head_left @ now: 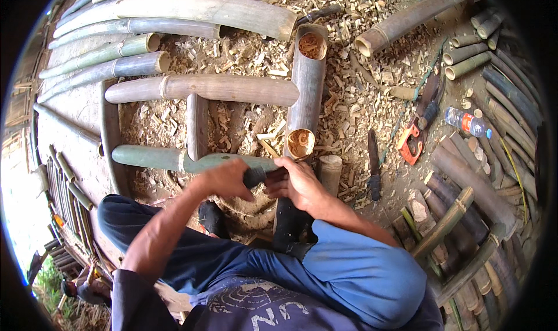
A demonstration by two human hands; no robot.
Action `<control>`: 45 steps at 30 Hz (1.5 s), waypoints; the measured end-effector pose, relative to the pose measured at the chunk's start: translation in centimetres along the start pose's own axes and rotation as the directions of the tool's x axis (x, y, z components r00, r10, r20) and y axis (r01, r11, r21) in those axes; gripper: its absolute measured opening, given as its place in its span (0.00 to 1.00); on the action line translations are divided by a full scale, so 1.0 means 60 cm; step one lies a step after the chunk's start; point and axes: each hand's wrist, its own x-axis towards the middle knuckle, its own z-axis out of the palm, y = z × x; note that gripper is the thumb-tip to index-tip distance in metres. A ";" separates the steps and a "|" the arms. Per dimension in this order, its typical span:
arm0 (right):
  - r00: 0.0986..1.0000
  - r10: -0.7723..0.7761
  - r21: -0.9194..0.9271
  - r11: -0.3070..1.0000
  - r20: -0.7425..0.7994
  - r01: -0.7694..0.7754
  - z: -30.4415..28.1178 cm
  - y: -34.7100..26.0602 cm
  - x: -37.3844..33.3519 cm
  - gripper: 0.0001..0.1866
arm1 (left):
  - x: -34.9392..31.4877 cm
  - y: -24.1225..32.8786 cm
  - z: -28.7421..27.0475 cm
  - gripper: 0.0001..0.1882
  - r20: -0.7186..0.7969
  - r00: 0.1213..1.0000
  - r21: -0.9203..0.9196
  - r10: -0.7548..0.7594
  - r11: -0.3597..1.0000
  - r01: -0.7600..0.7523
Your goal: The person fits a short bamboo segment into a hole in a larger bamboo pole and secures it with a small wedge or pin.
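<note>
In front of my knees, my left hand, smeared by motion, is closed at the dark handle of a knife. Just beside it, my right hand has its fingers wrapped round the knife's blade end, and a thin dark tip shows past the thumb. Most of the blade is hidden by my fingers. Both hands are over the near green bamboo rail. That rail runs toward a thick bamboo post with two cut openings showing pale, fibrous insides. A second bamboo rail meets the post farther up.
A short bamboo crosspiece lies between the rails. Another knife, an orange-handled saw and a plastic bottle lie to the right. Bamboo poles lie at the far left; cut bamboo pieces are piled right. Wood chips cover the ground.
</note>
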 end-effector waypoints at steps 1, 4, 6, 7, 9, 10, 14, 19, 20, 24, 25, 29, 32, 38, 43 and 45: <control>0.999 0.032 -0.133 0.991 0.013 -0.030 -0.015 -0.006 -0.004 0.21 | -0.009 0.004 0.060 0.31 -0.140 0.990 -0.002 -0.004 1.000 0.004; 0.993 -0.004 -0.490 0.870 -0.120 -0.056 -0.059 -0.029 -0.017 0.22 | -0.006 0.083 0.172 0.35 -0.194 0.968 -0.249 -0.157 0.963 0.106; 0.993 -0.037 -0.684 0.728 -0.110 -0.048 -0.067 -0.058 -0.021 0.23 | 0.051 0.082 0.292 0.33 -0.450 0.893 -0.472 -0.006 0.850 -0.233; 0.987 -0.077 -0.739 0.671 -0.140 -0.053 -0.081 -0.061 -0.019 0.23 | 0.046 0.125 0.285 0.32 -0.431 0.897 -0.492 -0.099 0.859 -0.142; 0.988 -0.092 -0.775 0.630 -0.122 -0.037 -0.100 -0.059 -0.012 0.21 | 0.035 0.143 0.272 0.30 -0.423 0.899 -0.491 -0.112 0.863 -0.123; 0.995 -0.068 -0.637 0.771 -0.074 0.005 -0.104 -0.046 -0.010 0.21 | 0.031 0.122 0.251 0.25 -0.340 0.932 -0.362 -0.124 0.932 -0.008; 0.955 0.081 0.148 0.981 0.286 -0.128 -0.071 0.018 -0.004 0.19 | -0.072 0.102 0.068 0.17 -0.383 0.917 0.451 0.113 0.889 0.079; 0.920 -0.129 0.462 0.885 0.371 -0.062 -0.017 0.048 0.008 0.19 | -0.084 0.115 -0.066 0.15 -0.151 0.949 0.636 0.278 0.762 -0.122; 0.944 -0.102 0.419 0.907 0.314 -0.042 -0.016 0.042 0.011 0.19 | -0.068 0.110 -0.086 0.16 -0.069 0.963 0.615 0.262 0.771 -0.166; 0.992 -0.013 0.188 0.982 0.128 -0.011 -0.003 0.004 -0.011 0.17 | -0.036 0.067 -0.063 0.22 0.132 0.989 0.171 0.069 0.981 -0.091; 0.993 0.002 0.108 0.994 0.119 -0.015 -0.023 0.004 -0.004 0.18 | -0.046 0.074 -0.047 0.23 0.111 0.993 0.065 0.037 0.997 -0.044; 0.999 0.033 -0.337 0.941 -0.019 -0.037 -0.066 -0.021 -0.011 0.22 | -0.017 0.071 0.132 0.28 -0.218 0.975 -0.224 0.046 0.970 -0.095; 0.990 -0.064 -0.593 0.805 -0.130 -0.026 -0.086 -0.050 -0.014 0.20 | 0.007 0.142 0.222 0.32 -0.385 0.919 -0.377 -0.085 0.923 -0.072; 0.921 -0.351 -0.802 0.592 -0.167 0.080 -0.113 -0.012 0.005 0.19 | 0.014 0.143 0.250 0.33 -0.386 0.919 -0.517 -0.077 0.843 -0.146; 0.983 -0.170 -0.518 0.848 -0.070 0.110 -0.037 -0.003 -0.016 0.16 | -0.015 0.021 0.229 0.30 -0.427 0.894 -0.477 -0.138 0.874 -0.093; 0.981 -0.191 -0.356 0.915 0.027 0.188 -0.015 0.002 0.021 0.15 | 0.000 -0.021 0.181 0.27 -0.555 0.814 -0.317 -0.169 0.948 -0.019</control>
